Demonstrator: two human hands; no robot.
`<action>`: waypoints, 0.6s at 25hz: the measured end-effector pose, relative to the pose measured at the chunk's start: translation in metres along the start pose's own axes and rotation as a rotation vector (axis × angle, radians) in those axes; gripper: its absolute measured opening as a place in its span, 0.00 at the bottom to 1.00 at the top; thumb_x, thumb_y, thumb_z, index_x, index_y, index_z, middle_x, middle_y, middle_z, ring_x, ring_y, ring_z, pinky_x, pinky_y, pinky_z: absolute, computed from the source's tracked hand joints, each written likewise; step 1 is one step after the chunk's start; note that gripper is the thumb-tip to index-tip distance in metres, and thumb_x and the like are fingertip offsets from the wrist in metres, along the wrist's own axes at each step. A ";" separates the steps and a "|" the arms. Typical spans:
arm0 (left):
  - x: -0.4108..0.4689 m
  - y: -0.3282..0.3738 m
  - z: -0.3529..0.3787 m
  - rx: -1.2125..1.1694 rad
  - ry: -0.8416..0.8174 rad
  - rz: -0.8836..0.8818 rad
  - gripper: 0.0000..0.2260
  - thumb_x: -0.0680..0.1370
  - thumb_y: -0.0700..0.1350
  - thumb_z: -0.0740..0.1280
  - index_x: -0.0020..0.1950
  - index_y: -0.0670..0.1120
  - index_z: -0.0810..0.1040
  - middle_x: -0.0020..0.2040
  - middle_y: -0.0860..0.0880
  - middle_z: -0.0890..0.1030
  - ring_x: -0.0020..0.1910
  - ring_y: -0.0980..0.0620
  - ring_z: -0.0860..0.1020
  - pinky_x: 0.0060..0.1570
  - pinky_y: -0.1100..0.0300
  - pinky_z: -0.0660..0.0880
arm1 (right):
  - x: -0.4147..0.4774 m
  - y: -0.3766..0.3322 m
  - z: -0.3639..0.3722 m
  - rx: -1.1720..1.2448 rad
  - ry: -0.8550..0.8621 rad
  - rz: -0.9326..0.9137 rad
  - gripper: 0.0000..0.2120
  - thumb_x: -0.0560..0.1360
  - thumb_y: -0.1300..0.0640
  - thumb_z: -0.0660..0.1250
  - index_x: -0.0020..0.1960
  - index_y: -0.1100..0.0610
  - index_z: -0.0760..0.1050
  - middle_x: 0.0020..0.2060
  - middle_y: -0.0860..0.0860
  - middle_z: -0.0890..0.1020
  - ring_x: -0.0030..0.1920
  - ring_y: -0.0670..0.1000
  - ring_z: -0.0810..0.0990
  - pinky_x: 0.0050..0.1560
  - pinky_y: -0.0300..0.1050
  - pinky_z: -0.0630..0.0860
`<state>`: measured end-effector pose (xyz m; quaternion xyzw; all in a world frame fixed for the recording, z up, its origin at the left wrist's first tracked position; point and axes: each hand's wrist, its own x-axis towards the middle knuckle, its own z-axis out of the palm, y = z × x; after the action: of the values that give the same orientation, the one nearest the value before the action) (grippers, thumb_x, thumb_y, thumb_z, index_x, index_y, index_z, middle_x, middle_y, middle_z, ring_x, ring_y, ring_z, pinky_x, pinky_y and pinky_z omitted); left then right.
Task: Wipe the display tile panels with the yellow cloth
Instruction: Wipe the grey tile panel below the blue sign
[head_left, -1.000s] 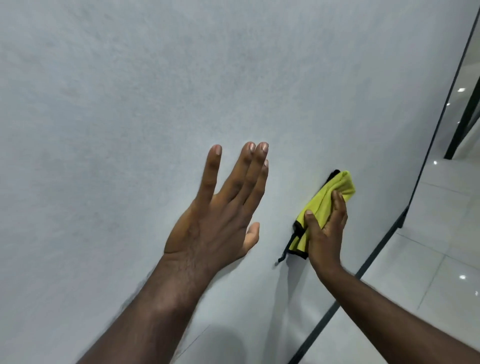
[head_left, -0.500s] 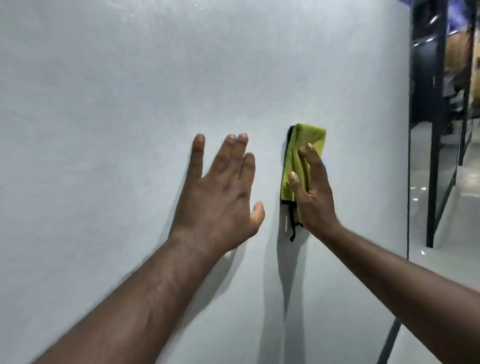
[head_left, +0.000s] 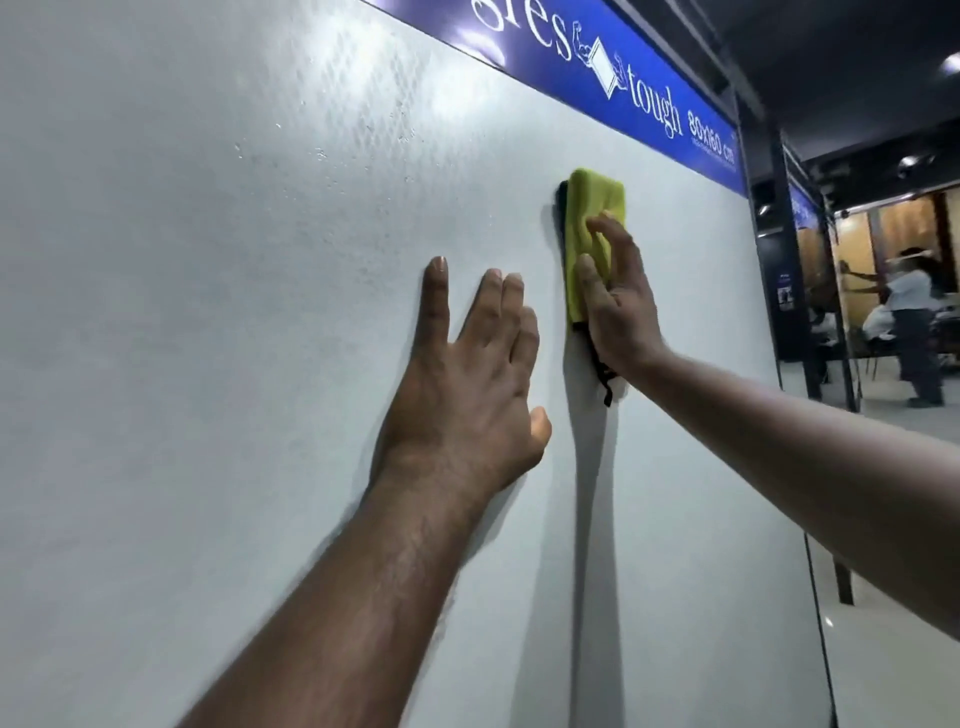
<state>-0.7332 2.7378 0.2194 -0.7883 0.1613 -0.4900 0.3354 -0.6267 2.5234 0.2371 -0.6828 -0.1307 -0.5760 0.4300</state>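
A large pale grey tile panel (head_left: 208, 322) stands upright and fills most of the view. My right hand (head_left: 621, 312) presses a folded yellow cloth (head_left: 595, 202) with black trim flat against the panel's upper right part, fingers and thumb lying fairly straight over the cloth. The cloth's lower end is hidden under my palm, and a black strap hangs below my wrist. My left hand (head_left: 467, 384) rests flat on the panel just left of the cloth, fingers spread and pointing up, holding nothing.
A blue sign strip (head_left: 623, 67) with white lettering runs along the panel's top edge. A black post (head_left: 779, 249) borders the panel on the right. Beyond it, a person (head_left: 914, 322) stands on the glossy showroom floor (head_left: 883, 675).
My right hand has slid the cloth upward along the panel, from its lower part to near the top edge. My left hand has moved up with it, staying flat on the surface.
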 end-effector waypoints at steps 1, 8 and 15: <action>-0.001 -0.002 0.000 0.000 0.003 0.002 0.40 0.86 0.65 0.47 0.88 0.39 0.41 0.88 0.36 0.39 0.88 0.38 0.39 0.77 0.22 0.32 | 0.009 -0.007 0.001 0.005 0.057 0.199 0.24 0.87 0.45 0.58 0.82 0.45 0.64 0.81 0.45 0.68 0.78 0.53 0.69 0.78 0.49 0.65; -0.005 -0.005 0.001 -0.003 0.041 0.036 0.40 0.87 0.63 0.48 0.88 0.37 0.42 0.88 0.34 0.42 0.88 0.36 0.42 0.77 0.21 0.34 | -0.014 -0.010 0.004 -0.072 0.030 0.105 0.25 0.86 0.45 0.58 0.83 0.43 0.61 0.82 0.44 0.66 0.77 0.49 0.70 0.78 0.49 0.66; -0.009 0.001 0.005 0.034 0.043 0.021 0.42 0.86 0.67 0.46 0.88 0.37 0.43 0.88 0.33 0.40 0.88 0.35 0.41 0.79 0.21 0.37 | -0.090 0.043 0.002 -0.139 0.031 0.033 0.28 0.87 0.46 0.58 0.85 0.46 0.58 0.84 0.43 0.60 0.83 0.50 0.63 0.82 0.51 0.62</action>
<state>-0.7323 2.7439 0.2111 -0.7700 0.1682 -0.5060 0.3504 -0.6235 2.5275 0.1375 -0.7039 -0.0724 -0.5872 0.3930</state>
